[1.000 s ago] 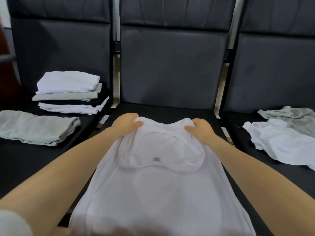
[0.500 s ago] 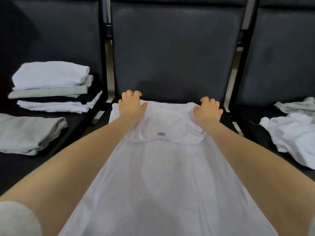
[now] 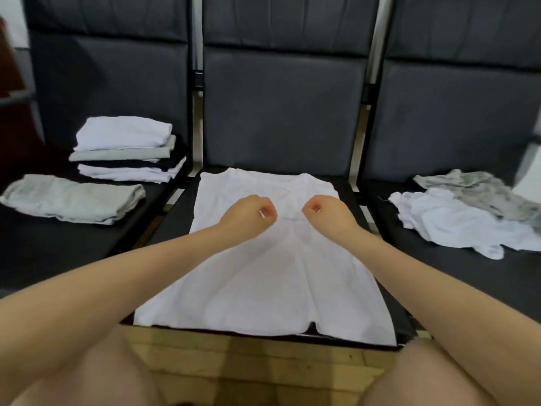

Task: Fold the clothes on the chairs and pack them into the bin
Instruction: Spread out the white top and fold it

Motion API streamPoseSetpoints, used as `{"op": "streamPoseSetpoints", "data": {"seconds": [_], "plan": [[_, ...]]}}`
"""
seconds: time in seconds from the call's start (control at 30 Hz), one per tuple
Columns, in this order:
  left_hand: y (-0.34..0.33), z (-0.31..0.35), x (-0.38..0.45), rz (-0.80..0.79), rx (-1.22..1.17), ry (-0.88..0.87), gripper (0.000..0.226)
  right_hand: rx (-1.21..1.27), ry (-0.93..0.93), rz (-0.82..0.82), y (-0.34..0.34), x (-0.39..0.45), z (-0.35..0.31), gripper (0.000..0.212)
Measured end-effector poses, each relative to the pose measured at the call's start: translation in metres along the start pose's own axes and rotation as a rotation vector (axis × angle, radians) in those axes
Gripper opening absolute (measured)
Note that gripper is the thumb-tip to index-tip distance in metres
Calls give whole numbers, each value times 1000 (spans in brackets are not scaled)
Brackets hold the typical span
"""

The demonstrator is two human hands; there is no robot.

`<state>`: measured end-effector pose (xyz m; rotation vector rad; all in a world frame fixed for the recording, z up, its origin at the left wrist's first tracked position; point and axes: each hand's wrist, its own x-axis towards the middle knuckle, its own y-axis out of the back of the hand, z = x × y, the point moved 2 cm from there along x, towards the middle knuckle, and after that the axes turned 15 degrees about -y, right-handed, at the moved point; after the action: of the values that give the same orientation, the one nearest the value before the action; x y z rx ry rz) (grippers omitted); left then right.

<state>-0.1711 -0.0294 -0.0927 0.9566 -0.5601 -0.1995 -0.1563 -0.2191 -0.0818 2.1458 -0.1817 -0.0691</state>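
Both hands have drawn back from the far edge of the white shirt toward its middle, and their fingers, flat and spread half a second ago, are now curled.

Head view:
1. Left hand sits over the shirt at about 11 o'clock from the garment's centre. Fingers are curled inward, pressed together, thumb against the index finger. Whether they pinch fabric cannot be told.
2. Right hand sits at about 1 o'clock from the garment's centre, near the left hand but apart from it. Fingers are curled in the same way; a grip on fabric cannot be confirmed.
3. White shirt lies flat on the seat of the middle chair, collar end toward 12 o'clock, hem at the seat's near edge at 6 o'clock.
4. At 9 o'clock, the left chair seat carries a stack of folded clothes and, nearer the viewer, a folded grey garment, set apart from the stack.
5. At 3 o'clock, the right chair seat carries a crumpled white garment touching a crumpled grey garment behind it.
6. No bin appears in this view.
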Motion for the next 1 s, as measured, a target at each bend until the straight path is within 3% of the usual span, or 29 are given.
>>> {"op": "streamPoseSetpoints", "data": {"seconds": [0.17,0.3,0.5,0.6,0.73,0.83,0.93,1.0], "plan": [[1,26,-53,-76,-51,-74,11,4,79,-185,-3,-46,2,25],[-7,30,-95,-232,-29,-118,15,-37,143,-276,3,-65,13,19],[-27,34,-130,-329,80,-317,55,-241,254,-388,-2,-86,43,11],[-27,31,-128,-229,12,-349,36,-242,260,-390,-6,-88,47,6],[-26,31,-117,-148,-205,-205,8,-269,312,-315,-9,-98,41,25],[-18,30,-103,-94,-376,-20,20,-244,350,-306,-11,-107,34,40],[-16,22,-91,-88,-552,132,32,-426,385,-206,-17,-111,30,58],[-18,19,-85,-51,-662,196,34,-485,394,-140,-23,-108,30,54]]}}
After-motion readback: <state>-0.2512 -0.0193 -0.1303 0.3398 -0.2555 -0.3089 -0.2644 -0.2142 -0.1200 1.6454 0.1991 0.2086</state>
